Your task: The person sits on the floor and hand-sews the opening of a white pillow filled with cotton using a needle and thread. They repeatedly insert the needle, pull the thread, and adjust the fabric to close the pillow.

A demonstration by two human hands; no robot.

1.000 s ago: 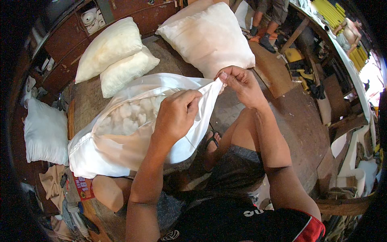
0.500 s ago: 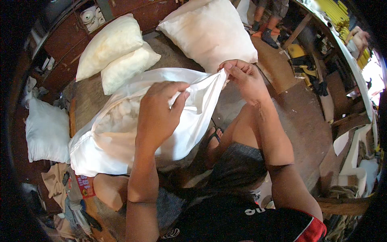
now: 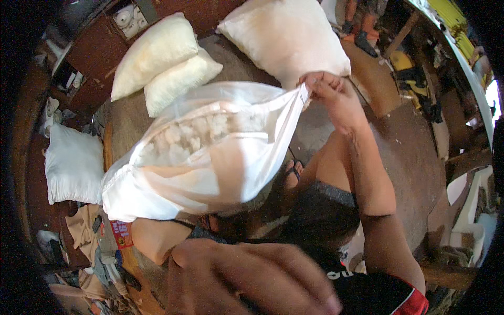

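Observation:
A white pillow cover [image 3: 231, 170] lies across my lap and in front of me. Along its upper side, clumps of white stuffing [image 3: 186, 137] show through an opening or thin cloth; which of the two I cannot tell. My right hand [image 3: 331, 94] pinches the cover's far right corner between thumb and fingers and draws the cloth up taut. Low in the picture, close in front of my chest, is my left hand [image 3: 252, 275], away from the cover. It is seen from the back, smeared by motion, and anything under its fingers is hidden.
Two cream pillows [image 3: 157, 55] lean together at the back left, and a large white pillow [image 3: 289, 39] stands beyond my right hand. Another white pillow [image 3: 75, 164] sits at the left. Cloth scraps [image 3: 86, 231] lie lower left. Another person's legs [image 3: 362, 23] show at the upper right.
My left hand has left the cover's upper edge and swung back toward my chest. The right hand keeps its hold on the corner. The whole view has shifted slightly.

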